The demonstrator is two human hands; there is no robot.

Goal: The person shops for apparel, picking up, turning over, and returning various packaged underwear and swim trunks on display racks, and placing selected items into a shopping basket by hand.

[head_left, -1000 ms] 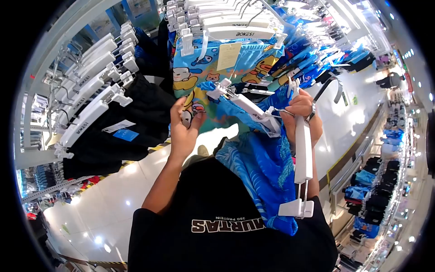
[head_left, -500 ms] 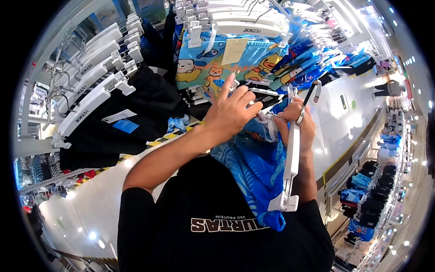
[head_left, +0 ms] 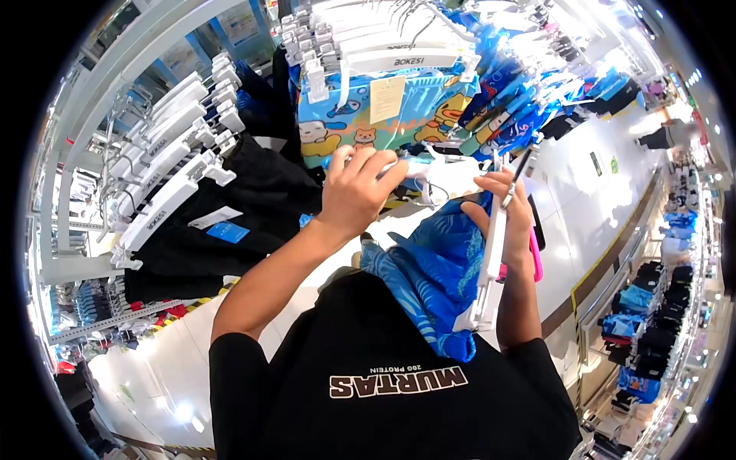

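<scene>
Bright floor (head_left: 579, 234), blurred hanger (head_left: 418, 167) partly behind left hand (head_left: 355, 192)

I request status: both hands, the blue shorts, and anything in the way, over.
Right hand gripping white hanger, blue shorts alongside. Left hand curled at another hanger, hold unclear. Possibly in the way: printed shorts hanging just beyond.

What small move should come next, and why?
Perhaps the left hand should lift its hanger slightly toward the cartoon clothes: they look close, and the right hand is busy holding another hanger beside blue cloth.
</scene>
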